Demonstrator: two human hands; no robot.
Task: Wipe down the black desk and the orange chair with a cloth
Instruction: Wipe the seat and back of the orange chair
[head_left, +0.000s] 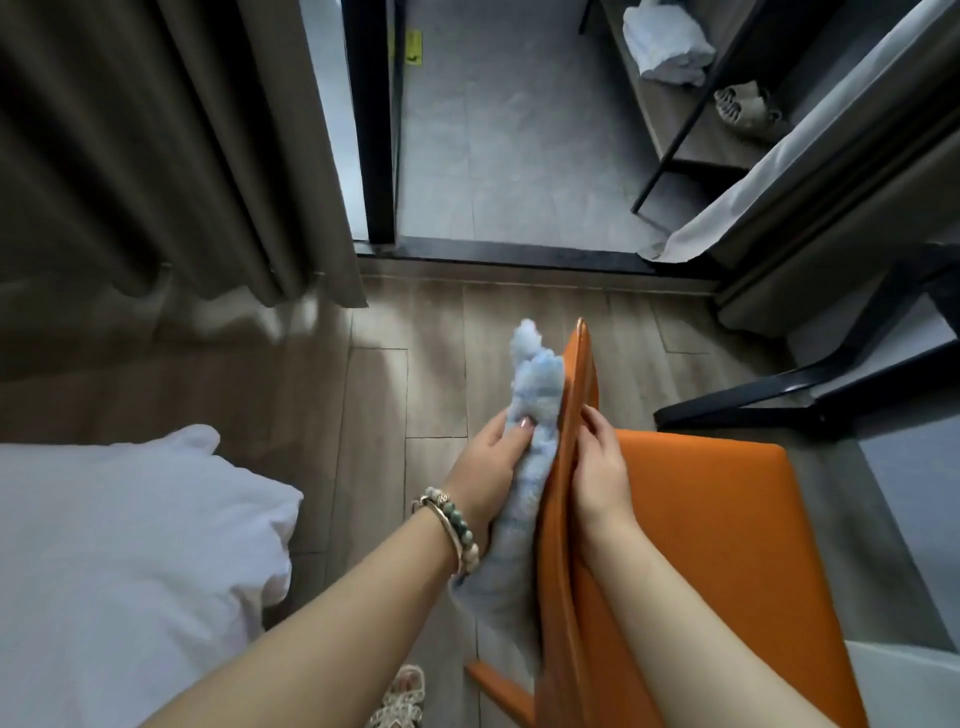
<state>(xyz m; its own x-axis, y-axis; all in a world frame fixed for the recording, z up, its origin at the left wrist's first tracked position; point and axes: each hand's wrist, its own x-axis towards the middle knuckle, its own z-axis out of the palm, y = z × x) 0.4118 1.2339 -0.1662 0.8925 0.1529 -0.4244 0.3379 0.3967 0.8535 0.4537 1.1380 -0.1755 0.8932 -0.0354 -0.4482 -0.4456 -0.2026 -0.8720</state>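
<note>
- Here, the left hand (491, 462) clasps the pale blue cloth (535, 395), pressing it against the left face of the backrest of the orange chair (717, 519), mid-scene.
- The right hand (597, 473) grips the backrest's top edge from the seat side, fingers curled.
- White bedding (130, 545) lies near left.
</note>
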